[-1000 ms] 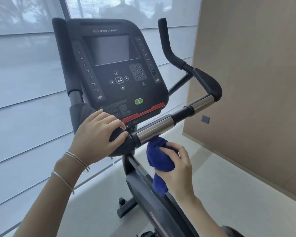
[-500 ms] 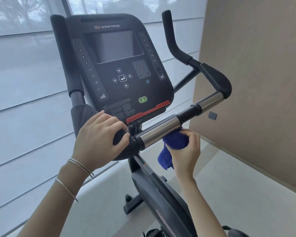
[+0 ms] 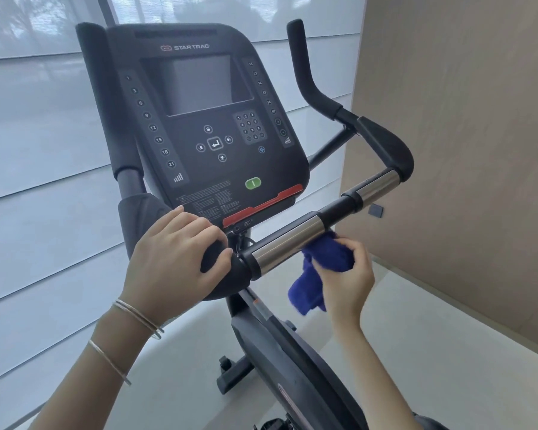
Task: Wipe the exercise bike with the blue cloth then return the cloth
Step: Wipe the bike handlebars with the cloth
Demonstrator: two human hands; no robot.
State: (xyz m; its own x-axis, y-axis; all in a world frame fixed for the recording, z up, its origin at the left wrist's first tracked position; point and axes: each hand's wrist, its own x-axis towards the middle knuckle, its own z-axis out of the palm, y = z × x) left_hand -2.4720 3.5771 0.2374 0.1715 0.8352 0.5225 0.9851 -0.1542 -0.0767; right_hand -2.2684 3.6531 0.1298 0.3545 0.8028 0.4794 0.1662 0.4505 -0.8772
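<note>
Blue terry cloth (image 3: 326,259), bunched in the closed right hand (image 3: 347,279), presses against the underside of the polished steel sleeve (image 3: 288,243) on the black exercise bike's (image 3: 280,346) handlebar, a loose tail hanging below the fist. That bar's long axis climbs up and away to the right from the left hand (image 3: 171,265), which is wrapped over the padded black grip (image 3: 218,259) just beside the sleeve. Nothing seems to block a stroke outward toward the second steel sleeve (image 3: 378,187), though the bar's far side is hidden; the dark console (image 3: 205,119) stands above both hands

The blue cloth (image 3: 326,259) looks fluffy terry. The handlebar sleeve (image 3: 288,245) is polished shiny metal; the console (image 3: 205,119) is matt black plastic.
</note>
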